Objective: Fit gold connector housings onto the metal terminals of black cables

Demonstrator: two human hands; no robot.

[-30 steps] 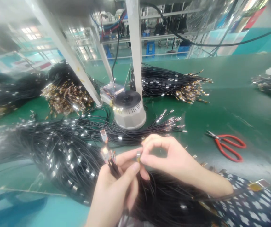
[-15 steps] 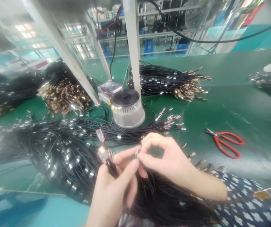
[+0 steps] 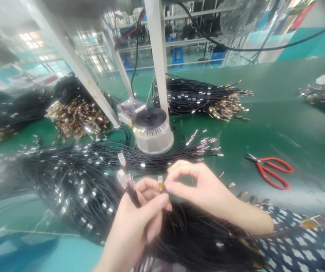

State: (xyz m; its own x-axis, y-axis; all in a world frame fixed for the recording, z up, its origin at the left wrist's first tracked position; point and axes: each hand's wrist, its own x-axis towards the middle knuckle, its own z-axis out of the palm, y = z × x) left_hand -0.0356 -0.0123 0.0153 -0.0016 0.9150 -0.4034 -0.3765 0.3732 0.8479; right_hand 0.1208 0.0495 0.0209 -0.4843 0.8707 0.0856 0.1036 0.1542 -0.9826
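My left hand (image 3: 136, 223) is closed around several black cables, whose silver connectors (image 3: 124, 179) stick up past the base of its thumb. Between the two hands a single cable end (image 3: 160, 180) stands upright, with a small silver connector and a yellow part below it. My right hand (image 3: 199, 189) pinches at this yellow part with thumb and forefinger; whatever lies between those fingertips is mostly hidden. Below the hands a dark mass of black cables (image 3: 196, 234) spreads across my lap and the table edge.
A grey round device with a black disc top (image 3: 152, 130) stands behind the hands. Red-handled cutters (image 3: 273, 170) lie at right on the green table (image 3: 278, 128). Cable bundles lie at the back (image 3: 193, 96), left (image 3: 74, 117) and front left (image 3: 74, 189). White posts (image 3: 158, 56) rise behind.
The single cable end between my hands now shows more of its connector and yellow part, slightly further left. My left thumb and fingers have shifted a little; the right hand has barely moved.
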